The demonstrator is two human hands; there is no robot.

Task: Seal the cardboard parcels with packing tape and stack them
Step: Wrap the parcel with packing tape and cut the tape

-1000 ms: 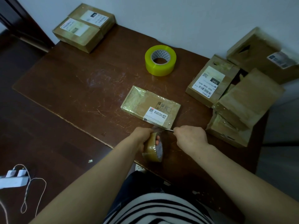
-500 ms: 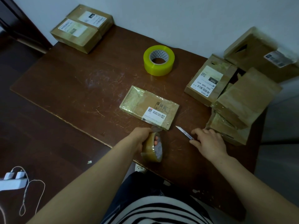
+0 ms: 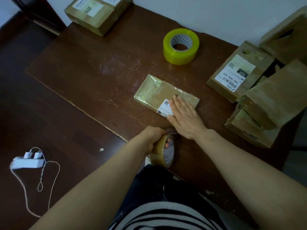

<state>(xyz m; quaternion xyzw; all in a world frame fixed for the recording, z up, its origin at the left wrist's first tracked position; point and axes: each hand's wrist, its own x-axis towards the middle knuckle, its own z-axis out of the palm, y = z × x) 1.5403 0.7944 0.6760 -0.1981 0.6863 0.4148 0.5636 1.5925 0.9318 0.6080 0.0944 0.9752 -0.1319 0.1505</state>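
Right hand (image 3: 186,120) flat, fingers straight, pressing taped flat parcel (image 3: 159,93) mid-counter (image 3: 93,67). Left hand (image 3: 153,135) fingers curled gripping brown tape roll (image 3: 162,152) at near edge. Yellow tape roll (image 3: 181,46) far.

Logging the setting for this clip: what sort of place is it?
Probably a home or informal packing corner, not a warehouse: a scratched wooden table against a plain wall, labelled cardboard parcels piled on it, and a power strip with chargers on the floor.
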